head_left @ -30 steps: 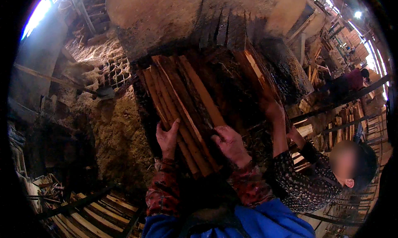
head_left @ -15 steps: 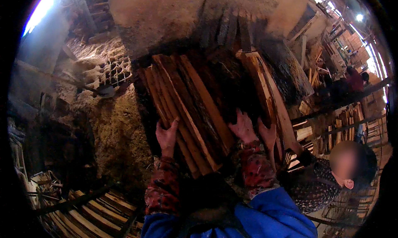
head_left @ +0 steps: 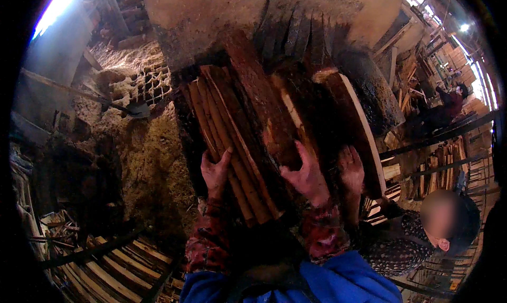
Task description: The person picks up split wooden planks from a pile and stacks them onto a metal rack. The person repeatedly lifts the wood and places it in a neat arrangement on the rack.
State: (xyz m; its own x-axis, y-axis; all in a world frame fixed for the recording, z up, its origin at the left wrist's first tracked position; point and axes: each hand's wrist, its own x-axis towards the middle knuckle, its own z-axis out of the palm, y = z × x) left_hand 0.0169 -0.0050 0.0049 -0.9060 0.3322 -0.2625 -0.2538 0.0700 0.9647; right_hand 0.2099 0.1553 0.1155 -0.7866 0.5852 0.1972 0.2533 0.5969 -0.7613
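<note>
A bundle of long bark-covered wood slabs (head_left: 235,150) lies ahead of me on a dark surface. My left hand (head_left: 215,173) grips the left edge of this bundle, thumb on top of a narrow strip. To its right, a wide bark-covered board (head_left: 264,99) stretches away towards the hanging dark flaps. Close to that board's near end is my right hand (head_left: 309,179), thumb and fingers spread apart; whether it touches the wood I cannot tell. Another slab with a pale cut edge (head_left: 290,110) lies just beyond my right fingers.
At the right, a co-worker's hand (head_left: 351,171) rests beside a thick slab with a pale edge (head_left: 362,123). Hanging dark flaps (head_left: 301,36) cross the far side. Sawdust (head_left: 150,160) heaps up at left beside a shovel (head_left: 138,110). Stacked boards (head_left: 116,271) lie lower left.
The wide bark board now reaches farther away, up to the flaps. My right hand has opened wider, while my left stays put. The co-worker's hand and the pale-edged slab have shifted right.
</note>
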